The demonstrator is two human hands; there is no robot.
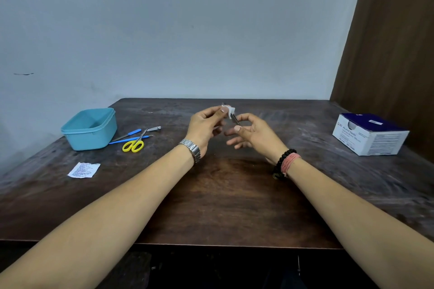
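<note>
Above the middle of the table (234, 195), your left fingertips (220, 113) pinch a small white pad (229, 110), which is folded round the upper end of a thin metal tool (236, 120). The lower end of that tool sits, as far as I can tell, between your right thumb (237, 128) and forefinger. The other right fingers hang loose and spread below.

The step looks like wiping the tool clean. Press the pad firmly from both sides, then draw it along the metal in one direction toward the tip instead of rubbing back and forth. Turn the tool a little between strokes so each face meets the pad (a fresh fold of the pad helps, too). Mind the point: let the pad, not your skin, pass over it. Pinch low on the tool with your right hand so most of the metal is bare.

Your left hand (206, 126) is raised off the wood, thumb uppermost, and its wrist carries a watch (193, 149). Your right hand (254, 134) faces it, just beside it, palm turned inward, with bracelets (287, 159) at the wrist. Both forearms reach forward and converge over the table. They are well apart from the scissors (133, 144) and blue tub (90, 129) at your left and from the swab box (370, 134) at your right.
</note>
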